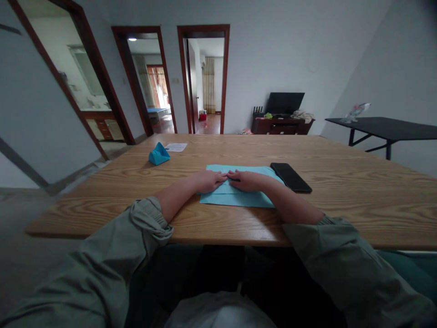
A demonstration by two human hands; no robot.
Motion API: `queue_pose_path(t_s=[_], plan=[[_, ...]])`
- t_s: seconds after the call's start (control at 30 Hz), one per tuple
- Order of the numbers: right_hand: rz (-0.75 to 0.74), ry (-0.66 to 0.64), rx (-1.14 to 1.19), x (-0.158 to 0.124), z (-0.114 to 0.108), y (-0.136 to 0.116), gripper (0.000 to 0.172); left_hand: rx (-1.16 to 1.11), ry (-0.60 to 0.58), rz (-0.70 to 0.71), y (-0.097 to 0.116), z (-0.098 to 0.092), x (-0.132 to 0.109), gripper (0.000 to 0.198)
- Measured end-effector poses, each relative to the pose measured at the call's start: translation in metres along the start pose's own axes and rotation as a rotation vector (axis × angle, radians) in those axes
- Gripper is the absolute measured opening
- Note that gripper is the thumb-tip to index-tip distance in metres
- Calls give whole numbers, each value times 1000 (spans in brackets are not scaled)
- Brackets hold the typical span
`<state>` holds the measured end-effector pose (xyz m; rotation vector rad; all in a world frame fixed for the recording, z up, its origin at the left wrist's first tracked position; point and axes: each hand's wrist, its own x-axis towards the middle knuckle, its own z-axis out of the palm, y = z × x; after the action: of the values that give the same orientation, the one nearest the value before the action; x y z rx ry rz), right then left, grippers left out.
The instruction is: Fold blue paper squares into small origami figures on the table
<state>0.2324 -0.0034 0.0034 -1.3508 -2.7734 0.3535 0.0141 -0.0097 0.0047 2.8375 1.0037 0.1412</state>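
A light blue sheet of paper [235, 200] lies on the wooden table in front of me, with crease lines running across it. My left hand [209, 181] rests flat on its left part, fingers stretched toward the middle. From the other side, my right hand [246, 180] presses down on the paper, its fingers extended to the left. The fingertips of both hands meet or nearly meet near the sheet's centre. Both hands cover part of the paper, so some folds are hidden.
A black phone [291, 177] lies just right of the paper. Farther left on the table [358, 196] stand a folded blue paper shape [159, 155] and a white printed card [176, 147]. Beyond are a black side table [389, 127], a television [285, 103] and doorways.
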Motion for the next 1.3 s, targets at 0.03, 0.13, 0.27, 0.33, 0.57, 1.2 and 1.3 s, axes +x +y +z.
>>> queue_pose_path(t_s=[0.03,0.13,0.27,0.33,0.57,1.2,1.3], plan=[[-15,7,12,-1,-1,0,51,-15,10,2,1,-2,-1,39],[-32,0,44,-7,-6,0,50,-58,12,9,4,-7,-7,34],[15,-60,90,-18,-14,-2,73,-133,-65,9,6,-15,-15,53],[38,-90,123,-23,-18,-3,82,-174,-121,-9,6,-18,-17,67],[9,-153,227,-32,-31,0,67,-193,-191,-31,3,-26,-19,63],[55,-86,242,-37,-34,-5,49,-394,-123,-11,-19,-16,-11,40],[77,-78,222,-37,-34,-7,51,-454,-117,-30,-21,-14,-9,38]])
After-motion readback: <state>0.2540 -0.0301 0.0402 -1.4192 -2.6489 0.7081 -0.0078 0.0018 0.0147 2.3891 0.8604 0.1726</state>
